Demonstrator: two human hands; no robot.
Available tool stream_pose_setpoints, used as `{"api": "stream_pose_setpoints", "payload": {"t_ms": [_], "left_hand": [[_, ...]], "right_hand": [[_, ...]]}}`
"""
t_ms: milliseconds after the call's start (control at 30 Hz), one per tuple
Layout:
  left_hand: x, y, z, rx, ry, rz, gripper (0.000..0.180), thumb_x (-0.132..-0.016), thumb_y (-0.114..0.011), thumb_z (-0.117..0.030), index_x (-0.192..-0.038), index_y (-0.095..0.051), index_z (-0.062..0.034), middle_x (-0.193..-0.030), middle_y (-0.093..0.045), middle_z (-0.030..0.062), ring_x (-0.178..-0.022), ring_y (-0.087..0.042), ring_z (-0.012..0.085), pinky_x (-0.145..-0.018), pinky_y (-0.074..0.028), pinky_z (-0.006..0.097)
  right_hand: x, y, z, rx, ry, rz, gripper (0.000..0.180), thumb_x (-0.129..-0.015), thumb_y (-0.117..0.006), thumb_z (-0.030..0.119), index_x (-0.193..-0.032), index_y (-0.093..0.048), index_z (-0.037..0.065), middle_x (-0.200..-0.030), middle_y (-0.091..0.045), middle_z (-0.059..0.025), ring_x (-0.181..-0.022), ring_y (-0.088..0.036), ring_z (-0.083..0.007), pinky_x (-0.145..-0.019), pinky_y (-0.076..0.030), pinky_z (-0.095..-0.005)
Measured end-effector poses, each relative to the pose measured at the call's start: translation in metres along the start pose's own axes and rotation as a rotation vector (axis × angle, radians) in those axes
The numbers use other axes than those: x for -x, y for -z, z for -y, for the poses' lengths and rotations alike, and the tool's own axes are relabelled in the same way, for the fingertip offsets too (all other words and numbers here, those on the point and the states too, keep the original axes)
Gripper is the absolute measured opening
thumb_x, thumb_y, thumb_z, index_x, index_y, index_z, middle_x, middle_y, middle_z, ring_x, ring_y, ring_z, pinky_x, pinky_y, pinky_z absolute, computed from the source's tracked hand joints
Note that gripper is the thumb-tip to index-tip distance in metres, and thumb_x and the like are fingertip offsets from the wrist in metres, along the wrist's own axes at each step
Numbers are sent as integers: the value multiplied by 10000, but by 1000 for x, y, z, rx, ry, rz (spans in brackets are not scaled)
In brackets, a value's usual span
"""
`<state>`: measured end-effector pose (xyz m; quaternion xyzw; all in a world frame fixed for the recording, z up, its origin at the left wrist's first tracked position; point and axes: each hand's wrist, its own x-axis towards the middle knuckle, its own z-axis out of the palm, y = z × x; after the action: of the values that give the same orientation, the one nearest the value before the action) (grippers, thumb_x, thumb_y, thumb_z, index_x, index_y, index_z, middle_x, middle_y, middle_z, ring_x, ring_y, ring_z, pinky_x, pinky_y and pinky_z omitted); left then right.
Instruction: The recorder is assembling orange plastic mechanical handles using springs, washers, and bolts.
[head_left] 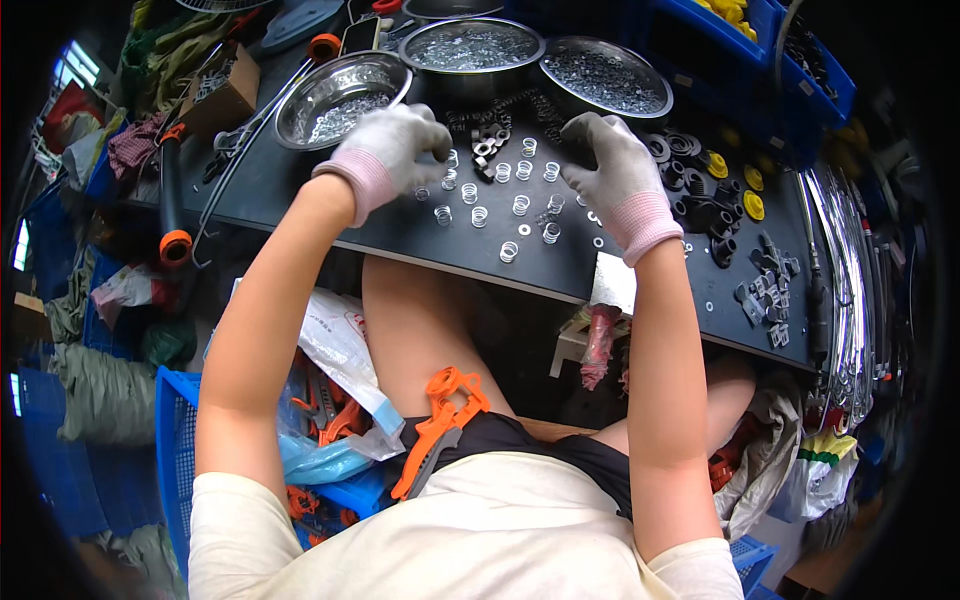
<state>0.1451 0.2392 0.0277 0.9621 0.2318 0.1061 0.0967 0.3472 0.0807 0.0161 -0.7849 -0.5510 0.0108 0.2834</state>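
Both my hands wear grey work gloves with pink cuffs and hover over a dark tabletop. My left hand is beside the left steel bowl, its fingers curved and apart with nothing visible in them. My right hand is right of the springs, thumb and fingers spread, holding nothing I can see. Between them stand several small coil springs, loosely spaced. Behind these lies a cluster of small metal nuts. A flat washer lies among the springs. An orange and grey plastic clamp-like tool rests on my lap.
A middle steel bowl and a right one hold small metal parts. Black round parts, yellow caps and metal brackets lie rightward. Blue bins stand behind. A blue crate is at my left.
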Motion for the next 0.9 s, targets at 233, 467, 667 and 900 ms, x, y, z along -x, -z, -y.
{"api": "stream_pose_setpoints", "payload": {"t_ms": [233, 467, 667, 900], "left_hand": [[-2, -13, 5, -124, -74, 47, 186, -767, -719, -177, -934, -699, -98, -917, -652, 102, -891, -632, 293, -845, -504, 387], [13, 0, -20, 697, 117, -267, 139, -865, -682, -85, -960, -669, 15, -853, -674, 46, -779, -619, 91, -745, -509, 234], [21, -11, -44, 874, 91, -445, 117, -877, -667, -63, -955, -657, 24, -841, -682, 45, -740, -608, 71, -678, -501, 216], [20, -8, -52, 1035, 180, -343, 159, -910, -634, -129, -971, -658, 16, -805, -648, 7, -725, -571, 48, -662, -474, 199]], "right_hand": [[-2, -15, 13, -396, 117, -130, 180, -812, -666, 78, -990, -664, 55, -946, -651, -126, -900, -671, -258, -808, -530, -338], [3, -20, 45, -693, 3, -22, 173, -908, -624, 171, -972, -665, 15, -814, -666, -121, -705, -646, -154, -667, -515, -285], [6, -27, 57, -1065, -27, 16, 190, -951, -598, 147, -971, -654, -34, -772, -660, -23, -678, -582, -64, -622, -489, -211], [3, -24, 50, -1195, -119, 22, 238, -950, -623, 216, -1023, -637, -11, -862, -680, -53, -760, -633, -89, -698, -520, -226]]}}
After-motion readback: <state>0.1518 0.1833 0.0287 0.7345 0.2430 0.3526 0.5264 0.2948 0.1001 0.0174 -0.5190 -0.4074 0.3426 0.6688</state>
